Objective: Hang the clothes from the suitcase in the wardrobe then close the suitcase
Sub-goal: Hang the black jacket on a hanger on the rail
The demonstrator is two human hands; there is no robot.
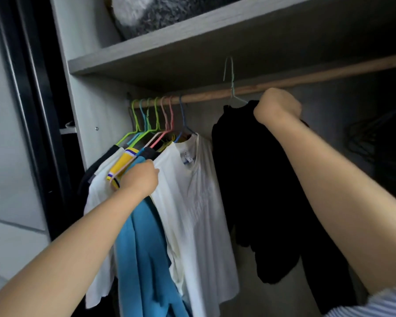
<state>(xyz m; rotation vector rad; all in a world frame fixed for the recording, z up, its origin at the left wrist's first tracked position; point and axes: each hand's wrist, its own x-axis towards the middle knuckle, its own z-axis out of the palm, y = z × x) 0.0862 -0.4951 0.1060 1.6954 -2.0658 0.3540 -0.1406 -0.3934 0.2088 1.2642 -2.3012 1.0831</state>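
Wardrobe (82, 106): open, grey-panelled; a shelf (192, 40) ran above a wooden rail (284, 82) that sloped up toward the right of the view.
Hung row: several garments were bunched at the left end of the rail on coloured hangers (153, 117); the white T-shirt (197, 191) was outermost, a blue garment (144, 243) just left of it.
Black garment (261, 191): the task's thing; it hung from a pale green hanger (232, 88) and drooped long-axis vertical, apart from the white T-shirt, with bare rail between them.
Hook: the pale green hook rose above the rail line; whether it was seated over the rail or only held up in front of it could not be told.
Spare hangers (370, 138): dark wire, far right, in shadow.
Right hand (278, 105): the nearer hand to the task's thing; fingers curled over the garment's right shoulder, gripping fabric and probably the hanger arm beneath; fingertips hidden.
Left hand (142, 177): fingers closed, pinching at the shoulder of the hung clothes between the blue garment and the white T-shirt; what exactly was pinched was hidden.
Key relation: the hook lay up and to the left of the right hand's knuckles, the rail directly behind it.
Judgement: one garment was being hung; suitcase not in view.
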